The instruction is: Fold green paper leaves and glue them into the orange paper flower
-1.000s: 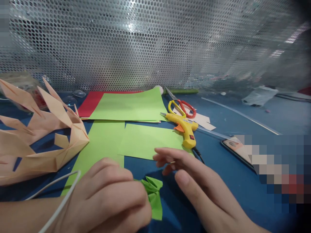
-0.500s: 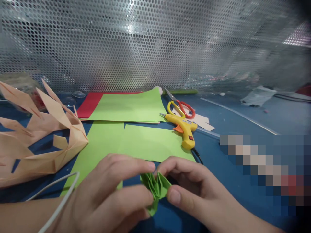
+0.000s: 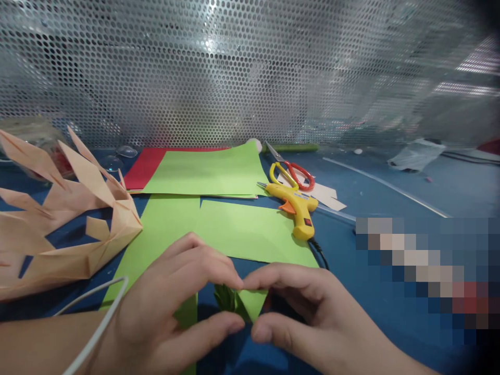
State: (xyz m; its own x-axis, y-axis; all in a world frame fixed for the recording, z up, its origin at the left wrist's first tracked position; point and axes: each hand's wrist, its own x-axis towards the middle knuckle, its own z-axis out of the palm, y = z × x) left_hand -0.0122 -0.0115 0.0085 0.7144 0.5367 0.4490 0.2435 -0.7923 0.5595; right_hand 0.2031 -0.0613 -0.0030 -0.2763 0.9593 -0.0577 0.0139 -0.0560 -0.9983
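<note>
A small folded green paper piece (image 3: 244,303) sits low in the middle, just above the blue table (image 3: 375,208). My left hand (image 3: 172,307) pinches its left side between thumb and forefinger. From the right, my right hand (image 3: 308,312) pinches the other side the same way. The fingertips of both hands meet over the top of the piece, so much of it is hidden. Flat green paper sheets (image 3: 234,229) lie just behind the hands.
A yellow glue gun (image 3: 297,205) and red-and-yellow scissors (image 3: 291,169) lie right of the sheets. A red sheet (image 3: 146,164) and another green sheet (image 3: 211,169) lie further back. A large peach folded paper shape (image 3: 66,219) fills the left. A white cable (image 3: 97,317) crosses my left wrist. A perforated metal wall (image 3: 234,67) stands behind.
My right hand came in from the right and took hold of the green piece. Both hands then closed tighter over it and pressed it flatter.
</note>
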